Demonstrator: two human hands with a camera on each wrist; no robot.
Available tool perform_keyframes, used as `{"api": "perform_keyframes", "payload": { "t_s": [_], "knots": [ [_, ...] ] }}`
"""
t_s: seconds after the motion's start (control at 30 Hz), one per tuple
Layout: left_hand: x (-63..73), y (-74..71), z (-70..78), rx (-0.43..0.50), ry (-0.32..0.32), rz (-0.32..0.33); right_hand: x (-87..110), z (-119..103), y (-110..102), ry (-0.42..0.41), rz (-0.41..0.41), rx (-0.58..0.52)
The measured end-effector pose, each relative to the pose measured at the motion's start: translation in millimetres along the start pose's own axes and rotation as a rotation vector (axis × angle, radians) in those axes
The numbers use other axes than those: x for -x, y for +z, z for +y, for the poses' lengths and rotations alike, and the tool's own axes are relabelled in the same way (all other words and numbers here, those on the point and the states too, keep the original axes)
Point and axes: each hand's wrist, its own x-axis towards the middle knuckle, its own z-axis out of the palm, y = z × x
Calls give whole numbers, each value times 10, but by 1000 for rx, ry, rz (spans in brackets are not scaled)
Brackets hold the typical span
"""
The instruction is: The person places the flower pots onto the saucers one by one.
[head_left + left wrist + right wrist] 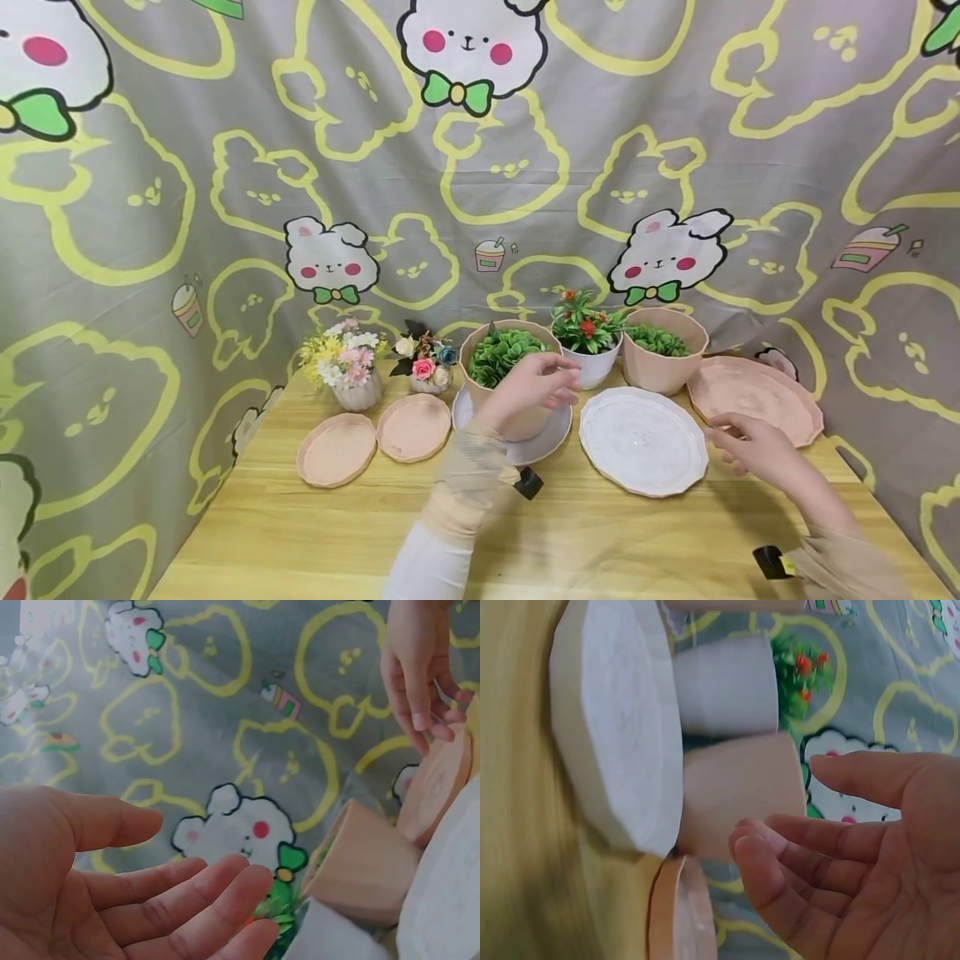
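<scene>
My left hand (534, 385) is in the air with nothing in it, its fingers loosely spread in the left wrist view. In the head view it overlaps a large pink pot (517, 425) with a leafy green plant (504, 357), standing on a grey-white saucer (551, 442). My right hand (757, 450), also holding nothing, hovers by the right edge of a round white saucer (643, 440), its fingers loosely bent. Just behind that hand lies a large pink saucer (753, 396). Another pink pot (663, 367) with greenery stands behind the white saucer.
Between the pink pots stands a white pot (592, 367) with red flowers. Two small pink saucers (337, 450) lie at the left, before a ribbed pot (357, 392) of pale flowers and a small pot (431, 382) of roses. A patterned curtain (465, 183) hangs behind the wooden table (300, 542).
</scene>
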Motion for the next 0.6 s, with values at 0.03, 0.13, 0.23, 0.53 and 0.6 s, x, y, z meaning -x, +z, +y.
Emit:
{"api": "perform_keyframes", "payload": {
  "t_s": [0.03,0.13,0.23,0.53,0.6],
  "knots": [
    [-23,29,-7,7,-2,-6,1,37,-15,2,13,-5],
    [-91,122,-23,9,-21,-14,1,164,-57,10,69,-3],
    [-161,215,-36,19,-48,-19,4,292,-96,21,149,-23],
    [-348,428,-65,18,-114,-1,33,568,-186,47,378,28],
    [-389,462,-76,0,-114,6,29,635,-204,69,398,9]
  ]
}}
